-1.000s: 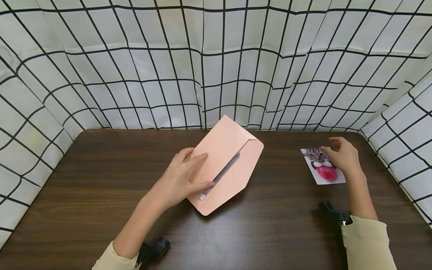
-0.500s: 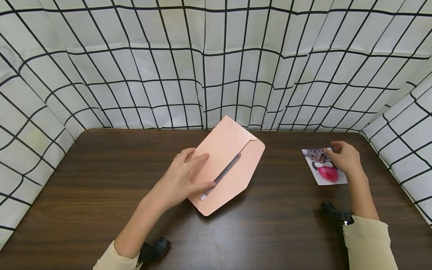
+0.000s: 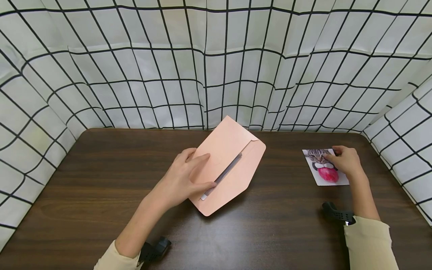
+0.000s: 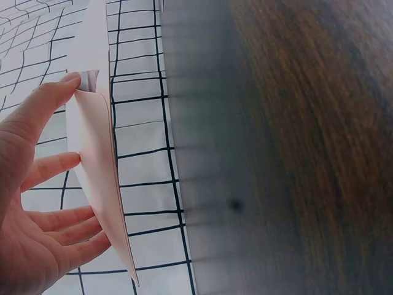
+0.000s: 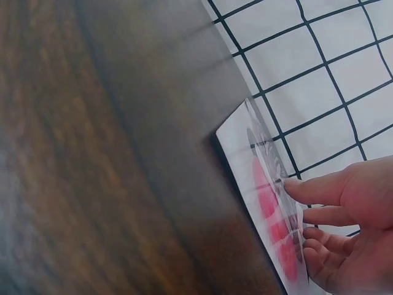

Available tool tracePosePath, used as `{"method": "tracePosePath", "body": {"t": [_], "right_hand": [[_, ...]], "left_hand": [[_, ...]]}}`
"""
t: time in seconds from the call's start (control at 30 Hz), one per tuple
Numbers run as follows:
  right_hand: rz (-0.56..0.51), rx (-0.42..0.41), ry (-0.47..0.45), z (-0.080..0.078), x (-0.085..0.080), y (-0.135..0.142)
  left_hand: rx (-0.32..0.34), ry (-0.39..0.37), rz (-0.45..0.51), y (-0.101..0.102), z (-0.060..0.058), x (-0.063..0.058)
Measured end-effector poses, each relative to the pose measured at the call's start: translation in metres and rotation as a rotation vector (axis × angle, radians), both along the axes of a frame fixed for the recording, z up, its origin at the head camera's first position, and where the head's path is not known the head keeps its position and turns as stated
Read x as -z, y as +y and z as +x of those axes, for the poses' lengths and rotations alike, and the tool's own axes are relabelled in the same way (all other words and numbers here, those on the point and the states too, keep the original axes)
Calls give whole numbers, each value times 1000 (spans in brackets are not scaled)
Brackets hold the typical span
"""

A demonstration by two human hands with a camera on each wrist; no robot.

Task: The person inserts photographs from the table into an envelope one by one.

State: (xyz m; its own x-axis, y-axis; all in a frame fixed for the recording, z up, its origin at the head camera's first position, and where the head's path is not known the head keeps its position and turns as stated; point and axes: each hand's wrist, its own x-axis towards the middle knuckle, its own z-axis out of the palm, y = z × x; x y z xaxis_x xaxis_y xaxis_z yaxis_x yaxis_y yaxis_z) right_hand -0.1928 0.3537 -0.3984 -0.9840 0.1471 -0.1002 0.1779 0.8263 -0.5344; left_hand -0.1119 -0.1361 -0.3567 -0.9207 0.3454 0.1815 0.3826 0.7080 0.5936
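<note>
In the head view, a pale pink envelope (image 3: 233,150) is tilted at the middle of the table, a dark-and-white insert (image 3: 224,174) showing in its slit. My left hand (image 3: 182,178) grips its left side, thumb over the slit and a finger lying on the front. From the left wrist, the envelope (image 4: 92,141) appears nearly edge-on. A printed card (image 3: 326,173) showing a cat and something pink lies at the right. My right hand (image 3: 345,161) pinches its upper right edge, thumb on the picture; the right wrist view has the thumb touching the card (image 5: 264,190).
The brown wooden table (image 3: 101,187) extends around both things. A white curtain with a black grid (image 3: 152,67) rises behind the table and along both sides. Black wrist cameras (image 3: 155,249) sit on both wrists.
My right hand has lowered onto the card, its thumb and fingers coming to the upper edge. My left hand keeps its hold on the envelope, which stays nearly still.
</note>
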Motion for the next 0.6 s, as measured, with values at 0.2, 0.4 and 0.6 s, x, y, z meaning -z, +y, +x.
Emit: {"method": "tracePosePath", "body": {"t": [0.2,0.4,0.6], "right_hand": [[-15,14,20,1,0,-2],[-26,47,27,1,1,-5],[-44,72,29,1,1,-6]], "left_hand": [[2,6,-11,1,0,0],[4,12,-15,0,0,0],[8,16,-17,1,-1,-1]]}}
